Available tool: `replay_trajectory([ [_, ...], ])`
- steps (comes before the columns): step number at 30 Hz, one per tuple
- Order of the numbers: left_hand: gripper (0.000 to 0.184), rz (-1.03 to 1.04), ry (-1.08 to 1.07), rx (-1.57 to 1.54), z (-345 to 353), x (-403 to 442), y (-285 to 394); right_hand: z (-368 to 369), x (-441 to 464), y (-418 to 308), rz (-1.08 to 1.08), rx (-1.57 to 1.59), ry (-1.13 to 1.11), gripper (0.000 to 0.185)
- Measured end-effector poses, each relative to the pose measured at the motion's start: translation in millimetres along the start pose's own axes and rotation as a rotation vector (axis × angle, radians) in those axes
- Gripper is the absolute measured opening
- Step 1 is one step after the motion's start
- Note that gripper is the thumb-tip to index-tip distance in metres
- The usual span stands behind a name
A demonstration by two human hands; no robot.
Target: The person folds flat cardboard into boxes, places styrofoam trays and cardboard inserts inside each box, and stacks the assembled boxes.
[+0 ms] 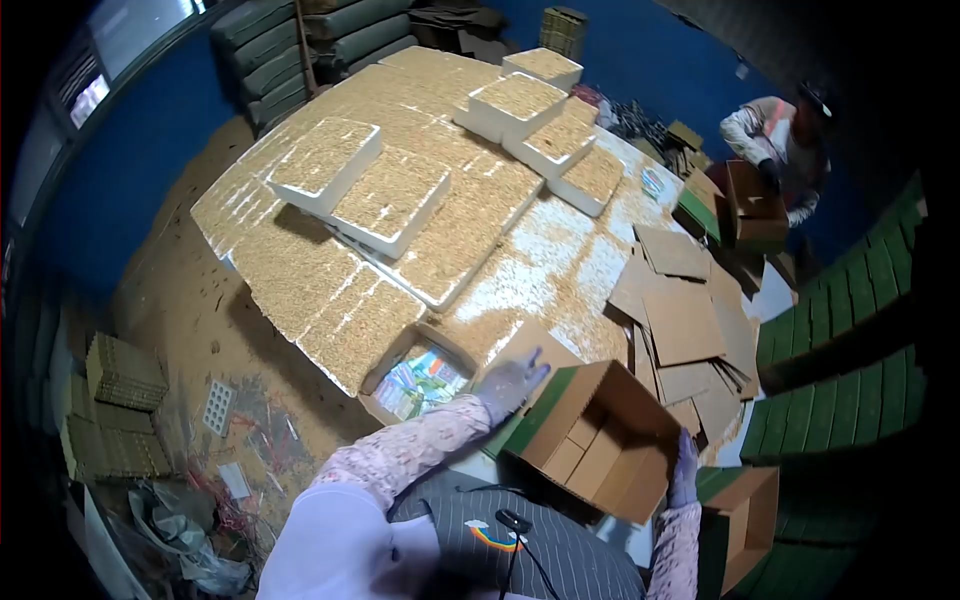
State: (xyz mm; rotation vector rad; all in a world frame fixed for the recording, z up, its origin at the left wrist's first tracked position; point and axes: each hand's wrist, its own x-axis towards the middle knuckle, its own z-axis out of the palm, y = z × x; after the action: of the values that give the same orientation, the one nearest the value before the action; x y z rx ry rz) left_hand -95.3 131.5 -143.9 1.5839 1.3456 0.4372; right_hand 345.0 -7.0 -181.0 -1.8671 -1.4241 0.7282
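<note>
An open cardboard box (610, 455) with green outer panels is tilted toward me at the table's near edge, its inside bare. My right hand (683, 472), gloved, is against the box's right side, fingers along its edge. My left hand (510, 387), also gloved, has its fingers stretched out just left of the box, over a flat cardboard piece (535, 345). I cannot tell whether it touches that piece. Left of this hand stands a carton (375, 408) full of small colourful packets (425, 380).
White trays (395, 240) heaped with tan grainy material cover much of the table. Loose cardboard sheets (685, 315) lie to the right, beside stacked green boxes (840, 300). A second open box (750, 530) stands at my right. Another person (785, 140) handles a box at the far right.
</note>
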Motion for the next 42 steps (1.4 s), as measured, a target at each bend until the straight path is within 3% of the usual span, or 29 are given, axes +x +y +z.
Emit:
replay_trajectory([
  [1,0.061,0.116,0.31,-0.013,-34,9,-6,-14,-6,6,-0.182,-0.343,-0.078,0.042],
  [2,0.061,0.233,0.614,-0.018,-69,16,-15,-1,-23,-35,-0.212,-0.217,0.047,0.039],
  [3,0.059,0.216,0.919,0.005,-110,31,-29,6,-24,-26,0.104,0.159,0.061,0.039],
  [4,0.06,0.077,1.094,0.005,-156,37,-36,12,-28,-39,0.141,0.2,0.135,0.04],
  [5,0.072,-0.109,1.258,-0.014,-189,57,-68,18,-31,-53,0.177,0.24,0.21,0.041],
  [7,0.083,-0.786,1.193,0.069,-232,102,-138,23,-26,-38,0.245,0.291,0.215,0.042],
  [9,0.09,-0.837,1.203,-0.015,-245,134,-169,25,-23,-28,0.316,0.34,0.225,0.043],
  [10,0.076,-0.887,1.196,-0.043,-245,150,-176,23,-23,-25,0.339,0.411,0.233,0.042],
  [11,0.061,-0.765,0.838,0.323,-248,135,-147,20,-25,-24,0.37,0.48,0.237,0.041],
  [12,0.061,-0.761,0.835,0.322,-254,138,-137,23,-26,-47,0.355,0.421,0.239,0.043],
  [16,0.104,-0.567,1.167,-0.657,-258,160,-115,21,-33,-75,0.246,0.094,0.206,0.043],
  [18,0.129,-0.427,1.287,-1.164,-262,171,-107,25,-31,-77,0.425,0.5,0.233,0.043],
  [19,0.129,-0.424,1.281,-1.167,-265,178,-103,28,-31,-80,0.423,0.5,0.239,0.043],
  [22,0.128,-0.725,1.222,-0.983,-270,212,-114,26,-34,-76,0.322,0.35,0.205,0.038],
  [25,0.126,-0.597,1.325,-0.913,-260,192,-94,29,-35,-100,0.312,0.427,0.218,0.032],
  [28,0.111,-0.136,1.156,-1.155,-244,158,-123,30,-42,-94,0.213,0.349,0.334,0.029],
  [29,0.087,-0.195,0.973,-1.22,-244,142,-117,30,-47,-93,0.155,0.346,0.344,0.028],
  [30,0.059,-0.055,0.49,-1.472,-238,110,-98,28,-47,-103,0.187,0.382,0.313,0.027],
  [31,0.047,-0.091,0.271,-1.524,-228,91,-70,26,-43,-94,0.238,0.395,0.269,0.029],
  [33,0.048,-0.125,0.073,-1.522,-189,69,-23,23,-25,-94,0.182,0.359,0.2,0.032],
  [34,0.048,-0.156,-0.01,-1.454,-169,58,6,24,-12,-55,0.124,0.399,0.174,0.031],
  [35,0.049,-0.183,-0.091,-1.385,-146,48,35,23,3,-34,-0.074,0.047,0.149,0.031],
  [36,0.059,-0.016,-0.171,-1.278,-117,41,59,18,17,-68,0.242,0.24,0.113,0.032],
  [37,0.08,-0.006,-0.193,-1.225,-91,31,83,21,28,-73,0.115,0.305,0.122,0.034],
  [38,0.095,-0.019,-0.233,-1.177,-65,29,89,16,38,-76,0.129,0.347,0.091,0.033],
  [39,0.1,-0.004,-0.227,-1.127,-52,-1,135,9,46,-80,0.165,0.397,0.043,0.033],
  [42,0.097,0.013,-0.283,-0.88,3,-3,127,-3,56,-81,0.285,0.547,-0.088,0.033],
])
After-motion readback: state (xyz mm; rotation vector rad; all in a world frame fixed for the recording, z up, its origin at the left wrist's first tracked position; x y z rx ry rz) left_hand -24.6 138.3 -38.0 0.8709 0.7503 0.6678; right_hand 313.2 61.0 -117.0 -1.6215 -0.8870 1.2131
